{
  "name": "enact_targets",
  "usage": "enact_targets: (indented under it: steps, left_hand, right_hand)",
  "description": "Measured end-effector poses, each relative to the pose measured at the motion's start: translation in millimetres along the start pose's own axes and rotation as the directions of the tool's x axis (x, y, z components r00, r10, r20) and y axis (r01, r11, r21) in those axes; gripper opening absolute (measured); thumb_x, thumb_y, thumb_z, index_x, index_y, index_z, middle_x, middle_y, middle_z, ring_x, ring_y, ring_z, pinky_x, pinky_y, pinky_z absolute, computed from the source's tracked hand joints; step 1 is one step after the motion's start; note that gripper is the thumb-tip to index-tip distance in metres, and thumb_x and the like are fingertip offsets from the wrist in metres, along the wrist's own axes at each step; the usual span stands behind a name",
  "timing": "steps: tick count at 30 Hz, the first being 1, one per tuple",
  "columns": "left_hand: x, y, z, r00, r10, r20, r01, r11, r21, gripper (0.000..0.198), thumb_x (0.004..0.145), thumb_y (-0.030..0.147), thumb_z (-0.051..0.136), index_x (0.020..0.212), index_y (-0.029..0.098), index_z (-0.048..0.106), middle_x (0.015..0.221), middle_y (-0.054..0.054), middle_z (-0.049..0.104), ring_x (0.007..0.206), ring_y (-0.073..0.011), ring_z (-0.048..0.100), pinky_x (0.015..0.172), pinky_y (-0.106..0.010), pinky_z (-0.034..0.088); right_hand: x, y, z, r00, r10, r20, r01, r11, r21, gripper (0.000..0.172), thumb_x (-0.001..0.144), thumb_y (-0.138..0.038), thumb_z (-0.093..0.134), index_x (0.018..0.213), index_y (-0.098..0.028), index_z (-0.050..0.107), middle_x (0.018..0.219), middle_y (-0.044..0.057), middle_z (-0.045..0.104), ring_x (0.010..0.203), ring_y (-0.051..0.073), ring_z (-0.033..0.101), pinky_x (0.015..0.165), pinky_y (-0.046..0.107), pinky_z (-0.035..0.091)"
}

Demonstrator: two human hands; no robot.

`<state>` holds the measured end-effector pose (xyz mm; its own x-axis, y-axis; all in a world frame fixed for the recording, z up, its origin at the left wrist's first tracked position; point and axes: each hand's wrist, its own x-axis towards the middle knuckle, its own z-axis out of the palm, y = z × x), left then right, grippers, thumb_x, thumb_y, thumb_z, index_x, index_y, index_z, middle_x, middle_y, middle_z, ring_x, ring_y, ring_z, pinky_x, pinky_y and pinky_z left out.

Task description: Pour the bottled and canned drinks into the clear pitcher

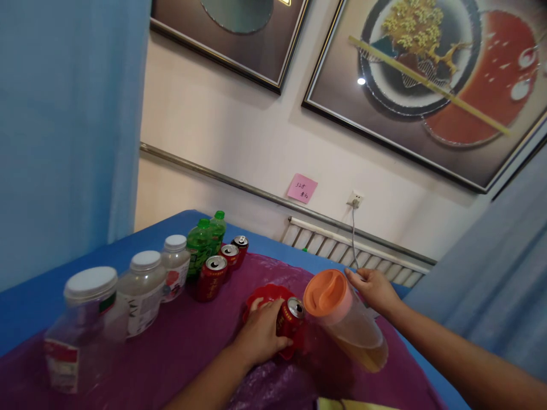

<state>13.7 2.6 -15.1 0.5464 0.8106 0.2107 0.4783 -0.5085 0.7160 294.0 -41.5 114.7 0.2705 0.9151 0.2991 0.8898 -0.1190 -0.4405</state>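
Observation:
My left hand (261, 337) is wrapped round a red drink can (287, 320), its opened top facing up. Beneath the can and hand lies a red scalloped dish (265, 294), partly covered by them. My right hand (376, 289) grips a clear plastic pitcher (352, 327) at its far side near the top; the handle is mostly hidden. The pitcher leans, its orange lid (327, 291) towards the can, with some yellowish liquid low inside. A small gap shows between lid and can.
On the purple covering (171, 364) at left stand several clear jars with white lids, such as the nearest jar (81, 336). Behind them are two green bottles (200, 245) and three more cans (212, 278). A yellow item (350, 405) shows at the near edge. A radiator (316, 242) lines the wall.

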Motion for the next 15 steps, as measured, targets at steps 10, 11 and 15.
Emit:
enact_targets:
  steps: [10, 11, 15]
  left_hand:
    - [-0.3, 1.5, 0.5, 1.0, -0.006, -0.005, 0.007, 1.0, 0.009, 0.079, 0.057, 0.036, 0.087, 0.13, 0.025, 0.057, 0.138, -0.011, 0.064, 0.132, -0.0348, 0.055, 0.121, -0.053, 0.019]
    - [-0.4, 1.5, 0.6, 1.0, -0.005, -0.003, 0.005, 1.0, 0.009, 0.079, 0.057, 0.036, 0.087, 0.13, 0.025, 0.057, 0.139, -0.011, 0.064, 0.132, -0.0349, 0.055, 0.121, -0.053, 0.019]
    - [-0.3, 1.8, 0.9, 1.0, -0.003, 0.0, 0.003, 1.0, 0.013, 0.079, 0.057, 0.036, 0.087, 0.13, 0.026, 0.057, 0.139, -0.011, 0.064, 0.132, -0.0347, 0.054, 0.121, -0.053, 0.019]
  right_hand:
    - [-0.8, -1.2, 1.1, 1.0, 0.004, 0.007, -0.004, 1.0, -0.003, 0.052, 0.082, -0.066, 0.046, 0.053, -0.025, 0.032, 0.049, -0.004, 0.029, 0.046, 0.013, 0.034, 0.043, 0.026, 0.023]
    - [-0.9, -1.2, 1.1, 1.0, 0.005, 0.009, -0.005, 1.0, -0.001, 0.051, 0.082, -0.066, 0.046, 0.053, -0.026, 0.032, 0.05, -0.004, 0.029, 0.046, 0.013, 0.034, 0.043, 0.026, 0.023]
    - [-0.9, -0.9, 0.9, 1.0, 0.002, 0.009, -0.002, 1.0, -0.013, 0.051, 0.081, -0.066, 0.047, 0.053, -0.026, 0.031, 0.05, -0.004, 0.029, 0.047, 0.013, 0.034, 0.043, 0.026, 0.022]
